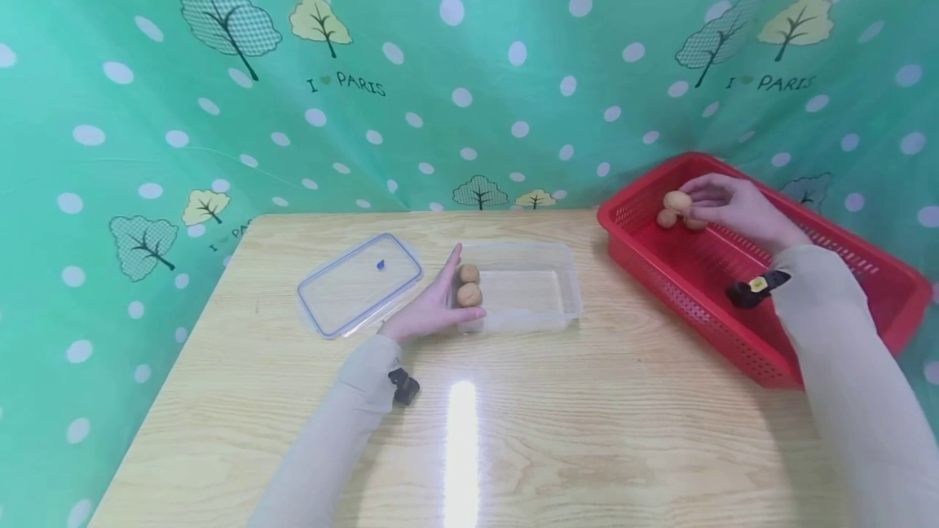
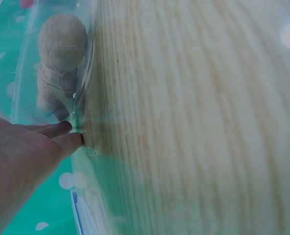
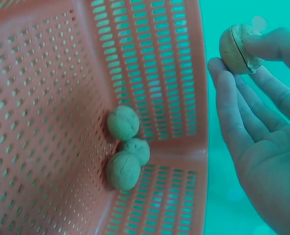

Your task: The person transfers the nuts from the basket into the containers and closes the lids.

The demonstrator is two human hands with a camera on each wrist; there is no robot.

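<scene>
In my right hand [image 3: 267,107] a walnut [image 3: 238,49] with a dark seam is pinched between thumb and fingertips. In the head view this hand is over the far left end of the red basket [image 1: 663,283]. Three more walnuts [image 3: 123,170] lie clustered in the basket's corner below it. My left hand [image 1: 433,308] rests against the left end of a clear plastic container [image 1: 528,320], fingers extended and thumb along the near side. Inside that end of the container, walnuts [image 1: 469,294] sit against the wall, two of them showing from above.
A clear lid [image 1: 352,288] with a blue seal lies on the wooden table [image 1: 572,430] left of the container. Behind the table hangs a green dotted curtain [image 1: 440,104]. The basket stands angled at the table's right side.
</scene>
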